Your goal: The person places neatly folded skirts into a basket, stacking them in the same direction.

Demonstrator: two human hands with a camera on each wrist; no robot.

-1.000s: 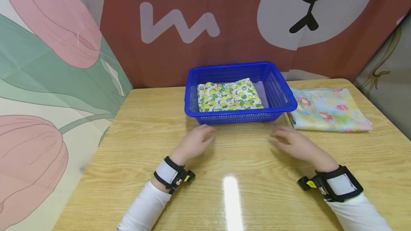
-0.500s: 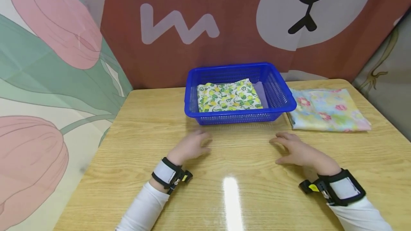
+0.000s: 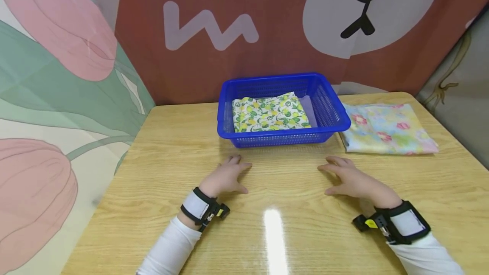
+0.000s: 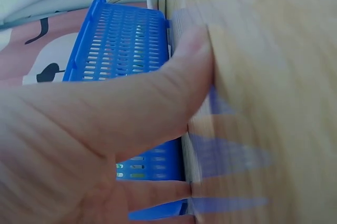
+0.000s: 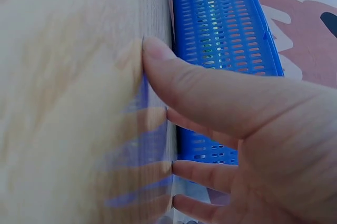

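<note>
— Hands first: how are they being held?

— Both are being rested flat on the wooden table [image 3: 160, 207], nearest the wearer. The left hand [image 3: 226, 177] is being kept with its fingers spread and relaxed, nothing held; the right hand [image 3: 349, 178] is being kept the same way, fingertips pressed to the wood. In the wrist views each thumb is being laid straight along the tabletop.

— And what is being faced just beyond them?

— The blue basket [image 3: 284, 139] is being faced, standing near the fingertips but apart from them. A lemon-print cloth [image 3: 270, 113] is being kept folded inside it, with a pale lilac layer [image 3: 310, 111] showing at its right edge.

— What else is lying close by?

— A floral cloth [image 3: 386, 128] is lying folded on the table, just beside the basket's right wall, nearer the right hand. Behind it all, the bear-face backdrop [image 3: 366, 12] is being hung.

— How is the work in hand best being done?

— As a judgement: if the floral cloth is being fetched, it is best being taken by the right hand at its near edge, with the fold being kept flat. The basket is best being steadied by the left hand, since light plastic is probably being nudged easily.
</note>
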